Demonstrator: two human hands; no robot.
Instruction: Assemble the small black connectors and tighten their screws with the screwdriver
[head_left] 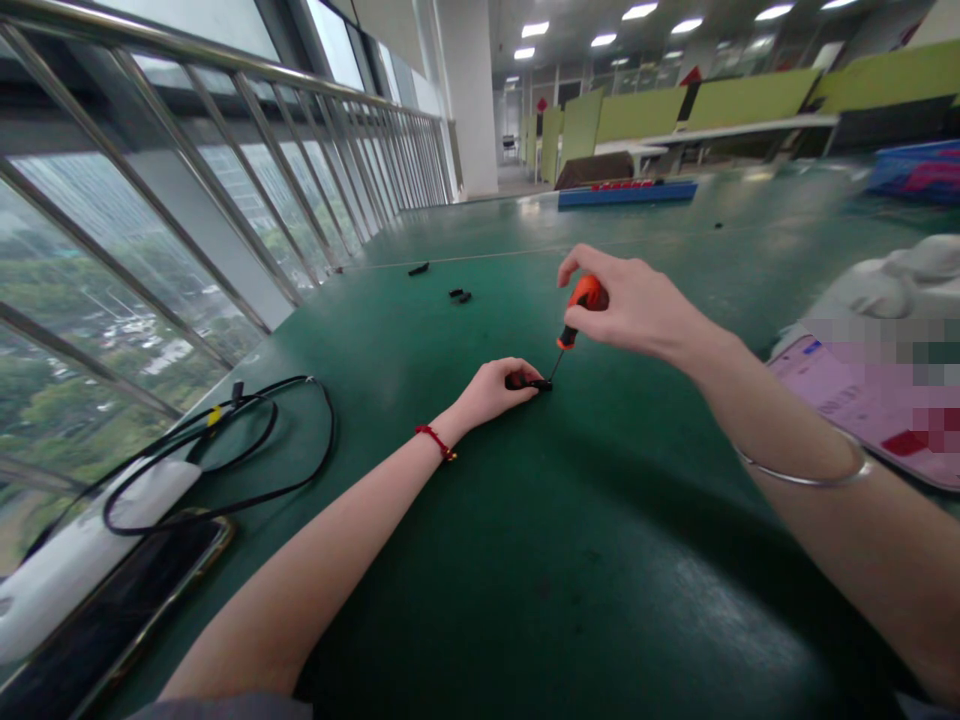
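Note:
My left hand (495,390) presses a small black part (537,384) against the green tabletop, fingers closed round it; its exact kind is too small to make out. Above and to the right, my right hand (637,300) grips a screwdriver (587,296) with an orange and black handle. The thin shaft slants down, and its tip meets the right end of the black part. Whether the tip sits in a screw cannot be seen. Farther off on the table lie small black pieces (460,297) and another black piece (418,269).
At the left, a black cable (330,430) loops over a white power strip (142,500) beside a dark phone (120,610). A pink-screened phone (847,400) leans by a white object (892,285) at right. A blue tray (630,195) stands far back. A metal railing (247,90) borders the left edge.

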